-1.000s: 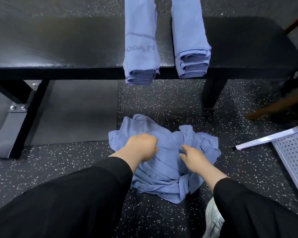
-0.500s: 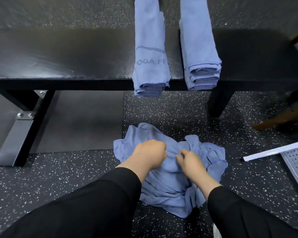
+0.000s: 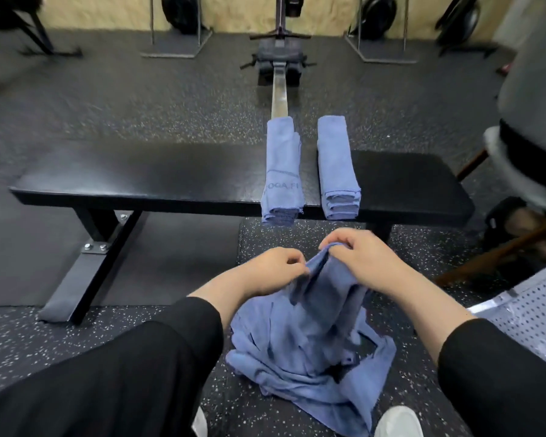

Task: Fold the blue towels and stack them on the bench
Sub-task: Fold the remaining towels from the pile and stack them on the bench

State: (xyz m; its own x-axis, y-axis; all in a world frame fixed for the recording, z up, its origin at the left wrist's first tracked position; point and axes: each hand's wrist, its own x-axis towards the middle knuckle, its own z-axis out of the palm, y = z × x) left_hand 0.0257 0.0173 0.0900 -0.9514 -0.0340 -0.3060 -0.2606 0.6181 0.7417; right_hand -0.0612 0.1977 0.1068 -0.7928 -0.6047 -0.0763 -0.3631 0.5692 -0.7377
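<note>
A crumpled blue towel [image 3: 309, 348] hangs from both my hands, its lower part still heaped on the speckled floor. My left hand [image 3: 273, 269] pinches its top edge. My right hand [image 3: 356, 252] grips the same edge just to the right, a little higher. Ahead stands the black bench [image 3: 139, 175]. Two folded blue towels lie across it side by side: the left folded towel [image 3: 282, 171] with lettering, overhanging the front edge, and the right folded towel [image 3: 338, 171], a layered stack.
A perforated grey basket [image 3: 530, 320] sits at the right. A brown stick [image 3: 498, 250] and a grey padded object [image 3: 524, 152] stand right of the bench. A rowing machine rail [image 3: 279, 89] and weight racks lie behind. My white shoe [image 3: 397, 421] is at the bottom.
Both hands closed on the towel's edge and lifted it off the floor. The view tilted up, so the whole bench and the room behind it came into sight.
</note>
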